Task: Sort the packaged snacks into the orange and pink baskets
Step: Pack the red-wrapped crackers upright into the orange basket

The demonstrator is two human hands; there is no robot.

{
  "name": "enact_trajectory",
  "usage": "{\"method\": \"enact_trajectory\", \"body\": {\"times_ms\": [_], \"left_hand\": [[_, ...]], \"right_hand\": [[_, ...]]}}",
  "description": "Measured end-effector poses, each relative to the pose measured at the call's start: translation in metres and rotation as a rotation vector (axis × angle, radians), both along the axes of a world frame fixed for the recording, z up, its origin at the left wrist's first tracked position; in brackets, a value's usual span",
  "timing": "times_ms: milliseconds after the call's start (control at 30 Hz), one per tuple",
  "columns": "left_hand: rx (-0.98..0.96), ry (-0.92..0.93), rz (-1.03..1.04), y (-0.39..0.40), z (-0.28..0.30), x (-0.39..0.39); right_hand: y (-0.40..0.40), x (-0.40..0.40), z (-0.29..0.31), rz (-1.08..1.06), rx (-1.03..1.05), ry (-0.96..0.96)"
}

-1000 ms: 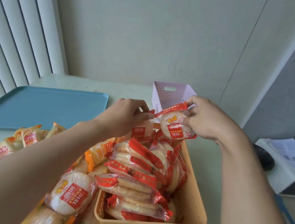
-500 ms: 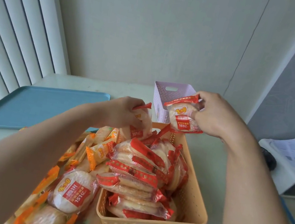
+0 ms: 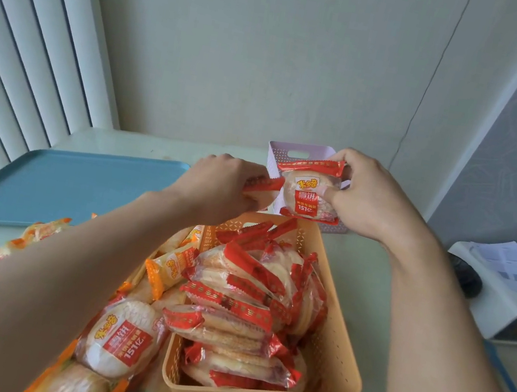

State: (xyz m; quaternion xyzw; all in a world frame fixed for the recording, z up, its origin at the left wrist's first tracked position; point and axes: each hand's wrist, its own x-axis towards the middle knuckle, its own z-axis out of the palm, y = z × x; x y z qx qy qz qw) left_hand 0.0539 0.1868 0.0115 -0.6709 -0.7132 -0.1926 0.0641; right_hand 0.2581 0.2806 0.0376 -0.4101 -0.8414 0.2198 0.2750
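Your right hand [image 3: 367,197] pinches a red-edged snack packet [image 3: 307,194] by its upper corner and side, holding it upright above the far end of the orange basket [image 3: 339,358], in front of the pink basket [image 3: 295,154]. Your left hand [image 3: 221,185] is curled round a second red packet [image 3: 262,185], also over the orange basket's far end, just left of the first packet; most of that second packet is hidden by your fingers. The orange basket is packed with red-edged packets [image 3: 242,317] standing and leaning on edge. The pink basket sits just beyond the orange basket's far rim; what lies inside it cannot be told. To the left of the orange basket, loose packets [image 3: 121,341] lie heaped on the table [image 3: 389,288], 1 with a red label face up and several with orange edges. Further left of the orange basket and beyond that heap rests a blue tray [image 3: 62,185]. To the right of the orange basket, well apart, a white device [image 3: 513,310] carries some papers.
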Motion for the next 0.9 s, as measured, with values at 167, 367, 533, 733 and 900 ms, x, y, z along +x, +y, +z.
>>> {"method": "enact_trajectory", "body": {"times_ms": [167,367,533,733,900], "left_hand": [[-0.075,-0.021,-0.038,-0.009,-0.001,0.009],[-0.224,-0.073,-0.011,-0.009,-0.011,0.008],[-0.444,-0.059,-0.012,0.0,-0.028,0.006],[-0.152,-0.039,-0.083,-0.012,-0.019,-0.005],[-0.346,-0.195,-0.083,-0.01,-0.022,-0.011]], "right_hand": [[0.001,0.0,0.0,-0.006,0.001,-0.001],[-0.002,-0.003,-0.003,0.055,-0.028,-0.029],[-0.002,-0.003,-0.008,0.088,-0.103,-0.083],[0.003,-0.003,-0.011,0.105,-0.116,-0.054],[0.006,0.006,-0.009,0.217,-0.28,0.051]]}}
